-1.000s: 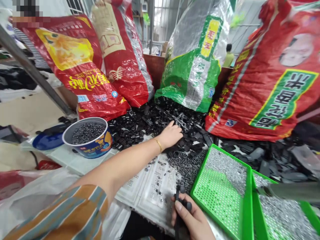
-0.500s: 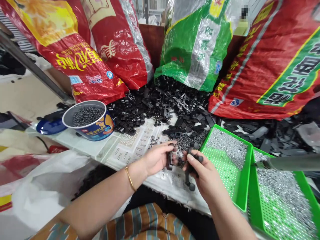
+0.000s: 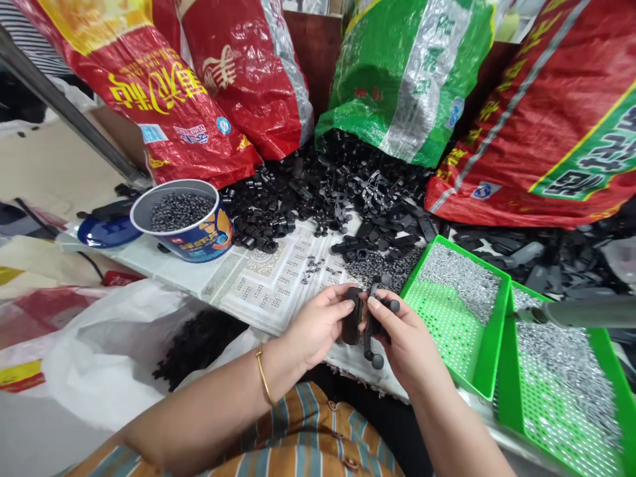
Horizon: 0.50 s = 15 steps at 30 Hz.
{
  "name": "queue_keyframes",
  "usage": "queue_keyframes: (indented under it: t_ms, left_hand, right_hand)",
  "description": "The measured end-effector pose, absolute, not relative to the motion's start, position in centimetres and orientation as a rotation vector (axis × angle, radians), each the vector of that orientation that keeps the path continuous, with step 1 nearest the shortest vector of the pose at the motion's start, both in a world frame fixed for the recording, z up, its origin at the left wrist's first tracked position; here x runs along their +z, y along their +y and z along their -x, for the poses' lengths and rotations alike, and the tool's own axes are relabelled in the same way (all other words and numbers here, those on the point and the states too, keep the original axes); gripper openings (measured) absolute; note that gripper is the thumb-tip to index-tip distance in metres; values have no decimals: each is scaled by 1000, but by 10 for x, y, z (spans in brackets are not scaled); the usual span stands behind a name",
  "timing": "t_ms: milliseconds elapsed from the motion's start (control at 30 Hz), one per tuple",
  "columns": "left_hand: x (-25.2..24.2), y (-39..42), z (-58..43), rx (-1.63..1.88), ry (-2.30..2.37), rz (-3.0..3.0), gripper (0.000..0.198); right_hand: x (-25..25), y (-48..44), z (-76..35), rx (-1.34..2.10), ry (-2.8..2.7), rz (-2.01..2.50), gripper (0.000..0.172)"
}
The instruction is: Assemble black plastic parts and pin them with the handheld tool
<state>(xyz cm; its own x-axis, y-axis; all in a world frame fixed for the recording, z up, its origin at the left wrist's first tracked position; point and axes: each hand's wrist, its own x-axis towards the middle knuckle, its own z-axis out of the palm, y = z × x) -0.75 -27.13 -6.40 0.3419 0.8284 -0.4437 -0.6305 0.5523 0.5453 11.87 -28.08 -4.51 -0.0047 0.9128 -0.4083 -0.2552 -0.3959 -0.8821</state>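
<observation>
My left hand (image 3: 318, 324) is closed on a small flat black plastic piece (image 3: 352, 321), held upright at the table's near edge. My right hand (image 3: 402, 338) grips a black plastic part with round knobs (image 3: 375, 311), pressed against the left hand's piece. A gold bangle sits on my left wrist. Behind the hands lies a heap of black plastic parts (image 3: 318, 192) spilling from a green sack (image 3: 402, 79).
Two green perforated trays (image 3: 501, 331) with small metal bits stand at the right. A round tub (image 3: 179, 222) of small dark pieces and a blue lid (image 3: 104, 232) sit at the left. Red sacks (image 3: 163, 93) line the back. A white plastic bag (image 3: 114, 358) hangs below the table.
My left hand came back from the heap with a black piece and met my right hand, which rose from the bottom edge. The two parts are now pressed together.
</observation>
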Motion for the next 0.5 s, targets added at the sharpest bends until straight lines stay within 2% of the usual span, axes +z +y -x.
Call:
queue_keyframes:
  t_ms: [67,200,367,500]
  left_hand:
    - [-64,-275,6,948,740,-287,25]
    - [-63,-278,9,899,679,-296,10]
    - [-66,-276,18,884,694,-369,21]
    - [-69,-274,23,879,678,-343,23]
  right_hand:
    - [-44,-280,-114,1591,-751,1285,23]
    - [-40,-279,-109,1652,-739,1243,20]
    - [-40,-284,-116,1661,-687,1272,23]
    - [-44,-289,-121,1670,-595,1361,28]
